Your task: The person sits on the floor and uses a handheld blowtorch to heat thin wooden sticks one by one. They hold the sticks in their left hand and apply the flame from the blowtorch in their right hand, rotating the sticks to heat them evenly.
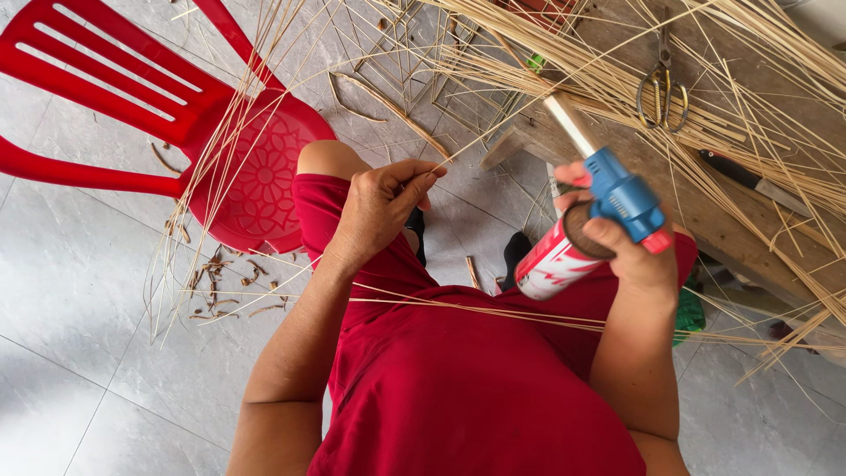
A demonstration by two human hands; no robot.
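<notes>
- Grey floor tiles lie under me, a wooden bench ahead.
- My right hand is closed round a gas torch, red canister angled down-left, metal nozzle pointing up toward the bench.
- My left hand pinches one thin cane strand, fingers curled, wrist bent over my knee.
- Risk, as I judge it: loose cane strips heaped just beside the nozzle could catch if the flame strays; strands across my lap too.
- Scissors and a knife rest on the bench among the strips.
- Further left stands a red plastic chair, dry scraps beneath it.
</notes>
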